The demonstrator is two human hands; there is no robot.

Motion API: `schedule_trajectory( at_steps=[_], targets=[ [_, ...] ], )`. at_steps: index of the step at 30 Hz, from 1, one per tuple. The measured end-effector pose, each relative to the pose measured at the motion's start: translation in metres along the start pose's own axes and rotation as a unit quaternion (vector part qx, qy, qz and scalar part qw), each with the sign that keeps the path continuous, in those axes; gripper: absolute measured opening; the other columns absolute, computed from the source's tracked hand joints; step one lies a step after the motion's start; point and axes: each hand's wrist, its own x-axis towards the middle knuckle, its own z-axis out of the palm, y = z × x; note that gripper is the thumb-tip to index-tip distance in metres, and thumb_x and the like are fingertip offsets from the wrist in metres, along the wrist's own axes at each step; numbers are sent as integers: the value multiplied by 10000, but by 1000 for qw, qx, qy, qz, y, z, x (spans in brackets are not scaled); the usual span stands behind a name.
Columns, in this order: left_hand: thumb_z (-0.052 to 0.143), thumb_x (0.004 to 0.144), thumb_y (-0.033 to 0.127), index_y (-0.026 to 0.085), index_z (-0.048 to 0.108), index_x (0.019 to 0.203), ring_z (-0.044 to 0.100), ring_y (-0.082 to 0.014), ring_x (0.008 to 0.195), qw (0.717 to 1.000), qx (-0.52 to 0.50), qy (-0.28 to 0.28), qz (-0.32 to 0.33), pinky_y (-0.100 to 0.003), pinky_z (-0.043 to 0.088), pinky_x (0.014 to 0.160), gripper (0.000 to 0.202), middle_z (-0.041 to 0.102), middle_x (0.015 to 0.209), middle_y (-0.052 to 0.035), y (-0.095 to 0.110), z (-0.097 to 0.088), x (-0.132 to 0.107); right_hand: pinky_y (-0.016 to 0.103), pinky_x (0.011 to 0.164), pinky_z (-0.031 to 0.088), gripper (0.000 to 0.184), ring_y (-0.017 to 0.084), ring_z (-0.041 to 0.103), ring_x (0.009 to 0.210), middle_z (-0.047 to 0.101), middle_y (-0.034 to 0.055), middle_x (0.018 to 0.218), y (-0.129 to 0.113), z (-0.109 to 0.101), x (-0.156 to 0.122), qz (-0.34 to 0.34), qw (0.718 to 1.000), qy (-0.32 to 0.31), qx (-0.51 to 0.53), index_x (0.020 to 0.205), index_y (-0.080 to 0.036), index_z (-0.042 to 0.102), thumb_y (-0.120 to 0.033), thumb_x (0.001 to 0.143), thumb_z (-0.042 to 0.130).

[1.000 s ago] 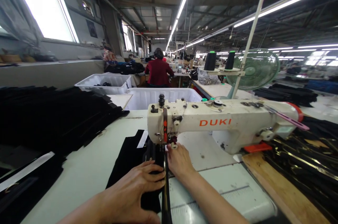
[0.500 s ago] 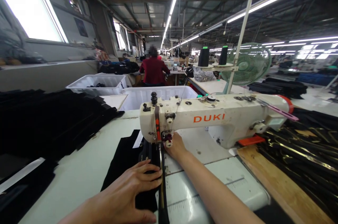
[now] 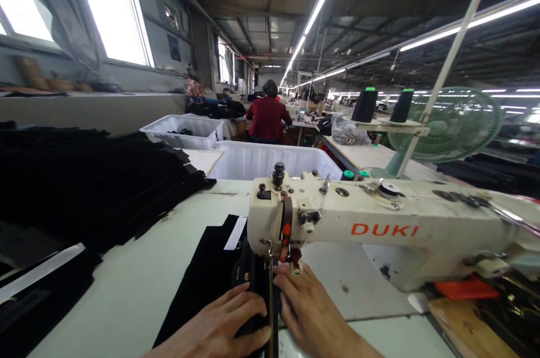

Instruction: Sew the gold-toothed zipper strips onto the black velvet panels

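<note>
A black fabric piece with a white strip near its top lies on the sewing machine's bed. A long black zipper with gold teeth runs along its right side, up under the presser foot. My left hand lies on the fabric with fingers apart, its fingertips at the zipper's left edge. My right hand is just right of the needle area, fingers closed together on the zipper's right edge. The white sewing machine partly hides the fabric's far end.
A large stack of black cut pieces covers the table's left side. White plastic bins stand behind the machine. Thread cones and a green fan are at the back right. A person in a red top sits ahead, facing away.
My right hand has come back from behind the needle area to the front, onto the zipper. My left hand stays on the fabric, fingers drawn in slightly. The view has turned left.
</note>
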Motion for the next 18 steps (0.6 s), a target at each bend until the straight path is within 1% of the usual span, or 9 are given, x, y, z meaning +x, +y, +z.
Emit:
schedule_trajectory(
  at_steps=[1, 2, 4, 6, 9, 13, 15, 18],
  targets=[
    [567, 937, 107, 326, 514, 1355, 619, -207, 1170, 1000, -6, 6, 1, -354, 320, 1165, 474, 636, 1276, -30, -3, 1, 0, 494, 1143, 342, 451, 243, 577, 1216, 634, 90, 1296, 1, 1, 1, 2, 1000, 7, -9, 1275, -214, 526, -46, 858, 487],
    [586, 943, 149, 342, 493, 1370, 613, -217, 1181, 1000, -14, 15, 0, -361, 324, 1164, 478, 626, 1293, -26, -6, 2, 1, 501, 1141, 345, 465, 247, 580, 1213, 637, 95, 1294, 2, 2, 2, 4, 1000, 12, -16, 1291, -210, 518, -49, 857, 486],
    [670, 926, 291, 367, 465, 1393, 599, -252, 1206, 999, -25, 32, -12, -388, 337, 1158, 516, 607, 1325, -27, -11, 5, 1, 513, 1140, 344, 485, 253, 579, 1211, 638, 101, 1292, 3, 3, 3, 7, 1000, 17, -23, 1317, -208, 505, -61, 854, 488],
    [754, 861, 423, 370, 454, 1412, 594, -287, 1212, 999, -27, 37, -21, -422, 343, 1156, 630, 597, 1344, -39, -15, 9, 0, 520, 1134, 348, 488, 265, 575, 1210, 639, 113, 1283, 4, 2, 2, 8, 999, 20, -28, 1315, -201, 515, -73, 844, 498],
    [810, 801, 446, 363, 446, 1439, 590, -298, 1223, 999, -17, 34, -27, -445, 335, 1160, 739, 588, 1362, -51, -22, 11, 1, 497, 1116, 367, 470, 262, 573, 1195, 651, 100, 1241, 4, -1, 1, 4, 1000, 28, -14, 1254, -217, 571, -68, 813, 507],
    [859, 724, 500, 335, 484, 1439, 586, -312, 1230, 999, -4, 17, -36, -450, 353, 1150, 824, 598, 1353, -72, -35, 10, 5, 444, 1093, 379, 424, 230, 583, 1147, 681, 44, 1135, 3, -9, 3, -39, 998, 16, 36, 1121, -247, 618, -54, 764, 497],
    [866, 705, 519, 325, 516, 1427, 567, -331, 1252, 999, -2, 2, -45, -468, 378, 1134, 826, 595, 1364, -81, -42, 10, 6, 438, 1096, 364, 395, 222, 598, 1114, 694, 34, 1077, 4, -8, 3, -59, 998, 3, 37, 1072, -250, 621, -55, 754, 491],
    [844, 727, 533, 314, 553, 1406, 542, -350, 1280, 998, -4, -6, -56, -478, 408, 1113, 771, 589, 1385, -85, -47, 11, 6, 406, 1071, 379, 375, 204, 622, 1052, 698, 21, 1022, 7, -1, 2, -70, 997, 4, 26, 1037, -261, 621, -63, 744, 498]
  ],
)
